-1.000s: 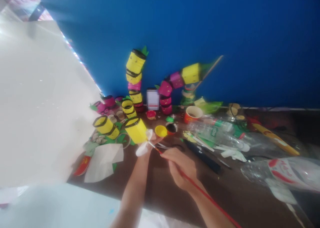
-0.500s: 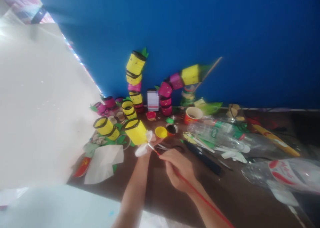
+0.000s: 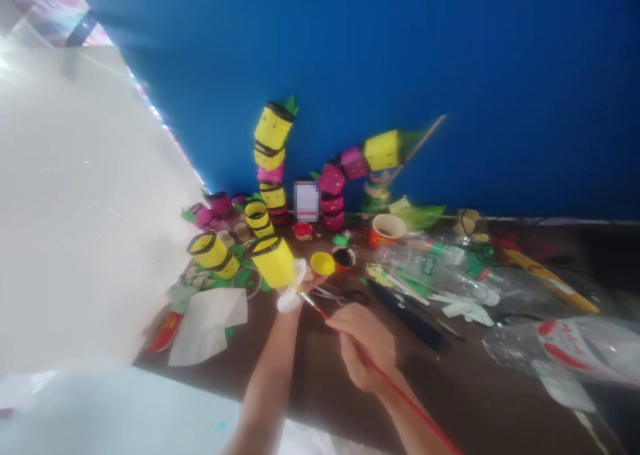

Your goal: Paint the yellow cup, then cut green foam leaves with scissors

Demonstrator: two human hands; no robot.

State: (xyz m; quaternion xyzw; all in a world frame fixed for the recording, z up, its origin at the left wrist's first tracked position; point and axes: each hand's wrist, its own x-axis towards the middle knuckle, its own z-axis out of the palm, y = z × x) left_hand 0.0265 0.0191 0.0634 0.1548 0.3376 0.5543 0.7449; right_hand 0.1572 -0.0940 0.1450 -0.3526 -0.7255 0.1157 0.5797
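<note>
A yellow cylinder with a black rim lies tilted in my left hand, which is closed around its lower end. White tissue sits between the hand and the cylinder, hiding most of the fingers. My right hand grips a long paintbrush with a red handle. The brush tip points at the cylinder's lower edge, close to it or touching; I cannot tell which. Just right of the cylinder stand a small cup of yellow paint and a cup with dark contents.
Two tall yellow-and-magenta stacks stand against the blue wall. Left are another yellow cylinder and white paper. Rightward lie a paper cup, plastic bottles, a dark blue tool and a large bottle.
My right hand has drawn slightly right and down with the paintbrush, its tip shifting along the cylinder's lower edge. The cylinder in my left hand has barely moved.
</note>
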